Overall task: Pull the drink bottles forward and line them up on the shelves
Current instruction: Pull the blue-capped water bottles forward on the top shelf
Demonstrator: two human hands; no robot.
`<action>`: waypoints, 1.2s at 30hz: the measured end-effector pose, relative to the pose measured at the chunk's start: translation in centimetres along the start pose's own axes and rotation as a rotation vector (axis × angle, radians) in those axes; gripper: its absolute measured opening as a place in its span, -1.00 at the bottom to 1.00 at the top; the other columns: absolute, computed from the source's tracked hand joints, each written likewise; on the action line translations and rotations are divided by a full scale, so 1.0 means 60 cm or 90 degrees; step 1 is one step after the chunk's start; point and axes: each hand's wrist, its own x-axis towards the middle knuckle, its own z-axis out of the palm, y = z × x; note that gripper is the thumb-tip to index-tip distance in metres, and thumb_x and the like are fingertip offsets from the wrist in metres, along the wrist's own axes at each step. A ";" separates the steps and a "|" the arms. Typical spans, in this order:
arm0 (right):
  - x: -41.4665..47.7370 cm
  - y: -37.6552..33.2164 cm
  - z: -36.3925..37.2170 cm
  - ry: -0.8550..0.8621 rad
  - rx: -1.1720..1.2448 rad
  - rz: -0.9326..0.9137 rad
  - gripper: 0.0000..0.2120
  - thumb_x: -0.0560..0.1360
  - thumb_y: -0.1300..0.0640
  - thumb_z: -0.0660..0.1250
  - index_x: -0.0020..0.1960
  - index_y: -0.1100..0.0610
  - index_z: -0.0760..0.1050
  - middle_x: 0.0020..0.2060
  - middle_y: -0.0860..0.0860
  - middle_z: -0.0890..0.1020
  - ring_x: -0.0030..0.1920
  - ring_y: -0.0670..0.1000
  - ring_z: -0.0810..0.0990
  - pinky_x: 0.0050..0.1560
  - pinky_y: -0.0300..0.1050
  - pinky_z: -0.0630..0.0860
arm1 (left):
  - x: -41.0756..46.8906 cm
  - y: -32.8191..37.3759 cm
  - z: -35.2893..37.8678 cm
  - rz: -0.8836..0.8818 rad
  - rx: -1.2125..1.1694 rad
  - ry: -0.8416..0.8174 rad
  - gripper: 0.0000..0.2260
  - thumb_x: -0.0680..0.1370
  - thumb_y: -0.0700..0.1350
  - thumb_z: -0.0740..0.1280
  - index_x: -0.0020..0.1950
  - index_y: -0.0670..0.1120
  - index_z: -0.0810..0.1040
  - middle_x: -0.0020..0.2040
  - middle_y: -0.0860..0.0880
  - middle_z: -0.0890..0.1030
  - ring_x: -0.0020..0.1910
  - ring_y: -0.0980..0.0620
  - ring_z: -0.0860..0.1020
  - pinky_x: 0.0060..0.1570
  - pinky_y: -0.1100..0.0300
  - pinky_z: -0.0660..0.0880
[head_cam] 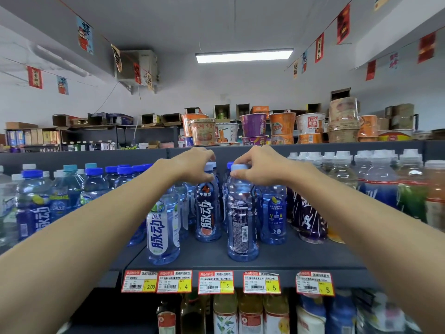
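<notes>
While noodle cups (255, 124) are stacked at 12 o'clock and price tags (215, 283) are stuck on the shelf edge (287, 277) at 6 o'clock, a white-labelled bottle (163, 227) is stood at 8 o'clock of the gripped pair, cap hidden by the left forearm (108, 213). Side bottles (390, 189) at 3 o'clock are blurred; lower-shelf bottles (250, 314) are cut off. The left hand (195, 165) is clamped on the cap of a dark-labelled blue bottle (207, 210) mid-shelf, the right hand (257, 167) on a barcode-side bottle (242, 218) nearer the edge, hands apart.
</notes>
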 end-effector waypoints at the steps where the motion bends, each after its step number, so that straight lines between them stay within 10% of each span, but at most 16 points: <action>1: 0.000 -0.001 0.000 0.011 -0.001 -0.001 -0.64 0.51 -0.24 0.38 0.15 -0.03 0.68 -0.14 -0.06 0.69 -0.29 -0.19 0.52 -0.32 -0.29 0.38 | -0.012 -0.001 -0.010 0.016 -0.009 0.029 -0.49 0.54 0.09 0.41 0.41 -0.07 0.39 0.39 -0.08 0.44 0.31 -0.06 0.44 0.30 0.06 0.40; 4: 0.003 -0.018 0.001 0.035 -0.035 -0.019 -0.56 0.47 -0.32 0.37 -0.05 0.05 0.73 -0.52 -0.09 0.59 -0.50 -0.15 0.49 -0.50 -0.33 0.34 | -0.050 -0.009 -0.045 0.048 -0.019 0.094 -0.64 0.55 0.06 0.39 0.30 -0.04 0.51 0.36 -0.04 0.45 0.30 -0.04 0.45 0.27 0.07 0.39; 8: 0.018 -0.060 0.020 0.057 -0.115 -0.028 -0.40 0.45 -0.37 0.34 -0.16 0.20 0.69 -0.35 0.12 0.67 -0.31 0.12 0.63 -0.31 0.03 0.56 | -0.091 -0.029 -0.079 0.040 -0.015 0.126 -0.73 0.56 0.04 0.38 0.21 -0.04 0.60 0.31 -0.05 0.48 0.27 -0.03 0.47 0.29 0.02 0.41; 13: 0.022 -0.100 0.048 0.133 -0.257 -0.031 -0.37 0.47 -0.48 0.19 -0.38 0.08 0.34 -0.45 -0.02 0.42 -0.43 -0.03 0.38 -0.43 -0.12 0.20 | -0.135 -0.060 -0.056 -0.007 -0.065 0.125 -0.67 0.58 0.09 0.35 0.26 -0.05 0.58 0.28 -0.04 0.51 0.26 -0.02 0.48 0.23 0.12 0.37; 17: 0.012 -0.099 0.058 0.038 -0.249 -0.017 -0.27 0.47 -0.52 0.08 0.13 0.14 0.46 -0.07 0.06 0.59 -0.10 0.10 0.58 -0.20 0.01 0.45 | -0.168 -0.065 -0.007 -0.024 -0.148 0.181 -0.54 0.57 0.12 0.34 0.41 -0.04 0.42 0.36 -0.02 0.46 0.33 0.02 0.41 0.28 0.16 0.32; 20: 0.001 -0.096 0.059 -0.137 -0.118 0.000 -0.06 0.41 -0.34 0.41 0.56 -0.01 0.00 0.28 0.16 0.51 0.16 0.20 0.53 0.07 0.08 0.49 | -0.185 -0.064 0.023 -0.022 -0.187 0.219 -0.50 0.57 0.08 0.35 0.46 -0.03 0.35 0.39 -0.01 0.38 0.37 0.02 0.36 0.34 0.15 0.29; 36: -0.006 -0.113 0.082 -0.069 -0.062 -0.038 -0.04 0.34 -0.29 0.52 0.52 -0.02 0.08 0.16 0.13 0.57 0.05 0.12 0.56 0.07 0.08 0.56 | -0.194 -0.067 0.037 -0.045 -0.215 0.287 -0.56 0.55 -0.04 0.40 0.38 -0.11 0.41 0.28 -0.05 0.46 0.25 0.05 0.42 0.18 0.27 0.25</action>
